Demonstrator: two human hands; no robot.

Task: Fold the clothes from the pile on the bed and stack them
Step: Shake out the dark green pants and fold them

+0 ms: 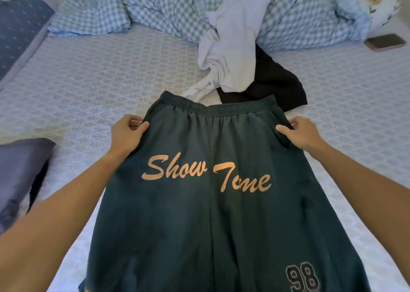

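Shorts (210, 214) hems cut off at btm edge; black garment (273, 85) partly hidden.

Checked duvet (168, 5) bunched across far end of bed (88, 87). Phone (385, 42) flat on mattress at far right, just beside duvet edge. Blue dotted pillow (15, 25) far left. Grey-blue pillow (20, 169) near left edge.

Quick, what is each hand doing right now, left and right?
Left hand: closed, grips the left side of the green shorts just below the waistband.
Right hand: closed, grips the right side of the same shorts.
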